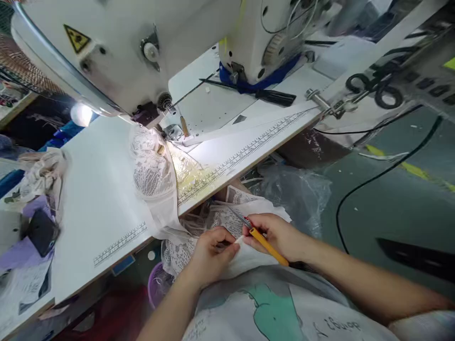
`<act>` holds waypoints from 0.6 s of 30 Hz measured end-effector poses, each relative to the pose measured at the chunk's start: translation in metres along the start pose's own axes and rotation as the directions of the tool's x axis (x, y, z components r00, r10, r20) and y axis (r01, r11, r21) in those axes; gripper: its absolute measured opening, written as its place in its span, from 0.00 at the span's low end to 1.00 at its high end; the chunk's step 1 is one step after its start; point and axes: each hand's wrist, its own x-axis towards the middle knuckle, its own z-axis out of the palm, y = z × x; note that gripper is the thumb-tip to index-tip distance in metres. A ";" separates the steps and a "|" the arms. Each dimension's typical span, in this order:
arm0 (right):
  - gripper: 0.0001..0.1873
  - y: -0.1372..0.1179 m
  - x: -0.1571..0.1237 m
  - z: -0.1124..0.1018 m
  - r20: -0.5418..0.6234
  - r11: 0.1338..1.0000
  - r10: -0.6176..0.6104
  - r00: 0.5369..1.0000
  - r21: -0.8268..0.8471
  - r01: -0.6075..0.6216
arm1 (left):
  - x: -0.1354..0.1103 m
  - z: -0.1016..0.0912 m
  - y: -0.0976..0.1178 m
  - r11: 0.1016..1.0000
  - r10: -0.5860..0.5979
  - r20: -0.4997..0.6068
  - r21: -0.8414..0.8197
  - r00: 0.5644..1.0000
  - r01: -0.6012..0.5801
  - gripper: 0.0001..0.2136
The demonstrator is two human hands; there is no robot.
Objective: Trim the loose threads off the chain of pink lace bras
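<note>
White fabric (245, 261) is gathered over the lap, in front of the machine (117, 52). Its edge is pinched in the left hand (213, 251), where thumb and forefinger are brought nearly together and the other fingers are curled. In the right hand (272, 232), also narrow, an orange-handled tool (269, 246) is gripped, its slim metal blade pointed toward the machine; the fabric's edge is met by the fingertips of this hand too. Just beyond the hands, on the machine's near side, white lace (222, 217) is bunched.

Lower than the machine and on its near side, a purple bin (152, 290) is partly hidden by the lace; clear film (163, 282) is seen inside it. To the near right of the machine, below desk level, a clear bag (298, 192) is crumpled; whether anything is held in it cannot be told.

The machine is carried by the desk (95, 189). Directly under its needle end, a lace piece (154, 170) is laid, draped over the desk's front edge. Left of the machine, a phone (43, 232) is rested on purple cloth (17, 255). Behind the needle end, beside the machine's base, a black-handled screwdriver (275, 97) is laid.
</note>
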 end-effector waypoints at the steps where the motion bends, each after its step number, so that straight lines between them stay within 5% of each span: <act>1: 0.15 -0.002 0.000 0.000 0.003 1.000 -0.004 1.000 0.004 0.004 | 0.002 0.000 0.002 1.000 0.025 -0.009 0.004 1.000 -0.025 0.06; 8: 0.16 -0.009 0.002 -0.015 0.021 0.996 -0.067 0.998 -0.050 0.068 | 0.007 0.001 0.007 0.983 0.175 -0.071 -0.048 0.982 -0.178 0.06; 14: 0.26 0.000 0.003 -0.035 0.106 0.831 -0.121 0.987 -0.533 0.159 | -0.003 -0.002 -0.001 0.979 0.146 -0.190 -0.112 0.971 -0.169 0.05; 18: 0.25 0.005 -0.003 -0.034 0.163 0.780 -0.036 0.986 -0.612 0.130 | -0.005 -0.006 -0.003 0.975 0.166 -0.275 -0.095 0.947 -0.199 0.05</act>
